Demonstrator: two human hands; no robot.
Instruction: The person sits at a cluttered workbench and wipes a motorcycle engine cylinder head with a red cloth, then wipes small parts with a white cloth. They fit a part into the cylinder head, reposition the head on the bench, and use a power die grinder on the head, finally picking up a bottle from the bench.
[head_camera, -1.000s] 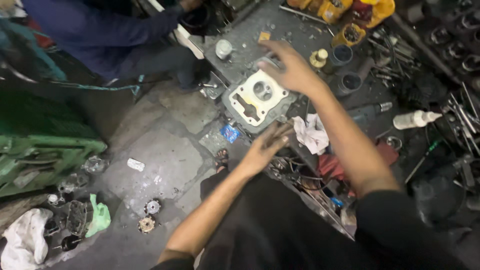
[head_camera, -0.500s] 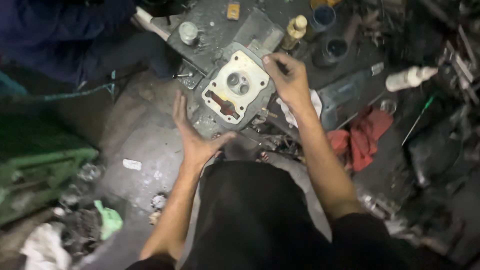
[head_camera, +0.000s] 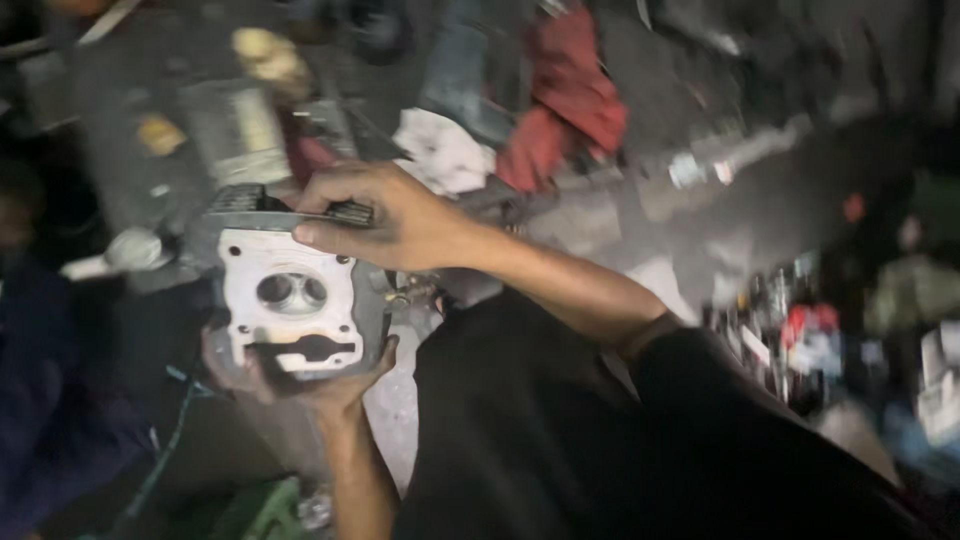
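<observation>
overhead, both hands lift a grey metal engine block. left hand cups its underside, fingers curled up; right hand grips its finned top edge. red rag and white rag lie behind.

Everything is blurred, so little can be told for sure. Taking the red rag as landmark: to its right and a little lower lies a pale tube-like container on its side, with a small label patch of white and dark marks near its left end. Far below the rag to the right stands a cluster of small packages, red and white with a bluish one among them. Their shapes cannot be made out. No signs or screens show.
</observation>
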